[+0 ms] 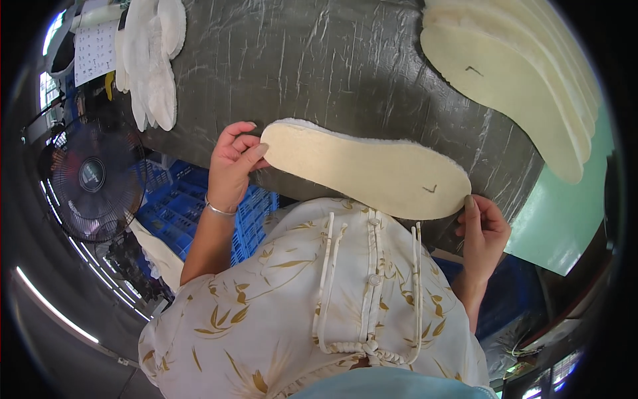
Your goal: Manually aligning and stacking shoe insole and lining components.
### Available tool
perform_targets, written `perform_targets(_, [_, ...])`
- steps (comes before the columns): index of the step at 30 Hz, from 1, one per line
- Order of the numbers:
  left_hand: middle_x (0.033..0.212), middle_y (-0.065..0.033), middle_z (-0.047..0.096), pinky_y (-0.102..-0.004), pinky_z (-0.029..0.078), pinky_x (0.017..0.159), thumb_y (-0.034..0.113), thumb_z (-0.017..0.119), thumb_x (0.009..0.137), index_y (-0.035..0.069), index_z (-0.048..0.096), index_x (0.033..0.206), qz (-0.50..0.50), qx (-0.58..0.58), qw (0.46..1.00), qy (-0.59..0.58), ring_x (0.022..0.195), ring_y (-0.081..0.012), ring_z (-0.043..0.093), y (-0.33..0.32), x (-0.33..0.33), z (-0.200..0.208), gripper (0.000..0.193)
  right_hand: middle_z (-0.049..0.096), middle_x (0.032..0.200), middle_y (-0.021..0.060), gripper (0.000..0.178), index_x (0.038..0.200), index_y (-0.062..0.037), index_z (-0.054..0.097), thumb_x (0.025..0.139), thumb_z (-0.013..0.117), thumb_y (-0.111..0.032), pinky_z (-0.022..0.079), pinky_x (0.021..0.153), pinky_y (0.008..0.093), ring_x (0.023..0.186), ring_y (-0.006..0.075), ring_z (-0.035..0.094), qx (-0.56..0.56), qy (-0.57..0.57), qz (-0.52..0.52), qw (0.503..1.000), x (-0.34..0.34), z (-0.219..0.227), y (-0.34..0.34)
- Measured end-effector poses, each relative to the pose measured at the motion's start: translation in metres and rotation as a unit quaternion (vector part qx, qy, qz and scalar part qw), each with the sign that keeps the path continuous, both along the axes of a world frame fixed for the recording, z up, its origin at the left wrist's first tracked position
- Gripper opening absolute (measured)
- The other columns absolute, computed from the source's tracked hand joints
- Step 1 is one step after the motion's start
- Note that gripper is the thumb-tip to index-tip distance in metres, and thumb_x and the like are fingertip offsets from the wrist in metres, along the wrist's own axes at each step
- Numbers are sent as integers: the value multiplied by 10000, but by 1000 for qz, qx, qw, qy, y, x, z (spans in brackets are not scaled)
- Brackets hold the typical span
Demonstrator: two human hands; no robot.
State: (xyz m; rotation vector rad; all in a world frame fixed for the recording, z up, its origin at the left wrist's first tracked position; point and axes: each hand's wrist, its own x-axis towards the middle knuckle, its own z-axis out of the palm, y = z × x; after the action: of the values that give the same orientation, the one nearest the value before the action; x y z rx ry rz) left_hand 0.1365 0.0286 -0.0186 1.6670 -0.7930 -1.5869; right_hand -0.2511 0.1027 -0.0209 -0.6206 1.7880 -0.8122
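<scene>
A cream insole (362, 166) with a fluffy white edge lies level between my hands, at the near edge of the dark table. Its smooth side faces up and bears a small dark mark near the right end. My left hand (236, 159), a bracelet at its wrist, pinches the narrower left end between thumb and fingers. At the wider right end, my right hand (484, 229) grips the rim with the thumb on top and the fingers curled beneath.
Larger cream insoles (492, 73) lie fanned in a stack at the far right, partly over a pale green sheet (561, 206). White fluffy pieces (151, 60) sit at the far left of the dark table (286, 60). Left of me stand a fan (93, 174) and blue crates (176, 206).
</scene>
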Motion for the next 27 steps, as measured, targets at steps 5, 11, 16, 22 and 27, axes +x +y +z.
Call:
perform_targets(5, [936,-59,668,-258,585,728,-11,673,874,45,496,1249,25,2,1000,-13,819,-123,666,1,-4,-4,418,609,679,0,129,947,21,692,934,659,-103,404,478,164,543,21,512,9,-1,-15,1000,2,-1,0])
perform_targets(11, [946,-51,659,-245,569,732,-19,694,854,48,506,1267,3,-5,1000,-18,826,-106,650,3,-2,-6,458,604,675,2,129,948,24,687,936,655,-100,392,471,164,532,21,504,5,2,-19,1000,3,0,-1])
perform_targets(16, [958,-42,659,-212,544,739,-8,700,856,45,503,1270,-2,-5,1000,-17,842,-83,641,4,-1,-9,462,607,685,5,136,955,26,686,937,658,-106,398,469,164,544,22,510,-3,2,-14,1000,2,-1,1])
perform_targets(22, [966,-57,664,-240,564,743,-23,655,882,41,500,1264,-12,-12,999,-30,847,-111,649,5,-2,-12,418,611,697,3,137,952,28,686,936,658,-105,412,477,165,564,22,519,-3,0,-17,1000,2,-1,1])
perform_targets(27, [951,-45,664,-228,548,747,-18,668,875,46,514,1244,-5,-11,999,-45,853,-102,646,6,-7,-9,405,609,694,3,143,946,29,685,937,658,-112,406,477,165,555,24,514,-1,10,-13,1000,3,-2,1])
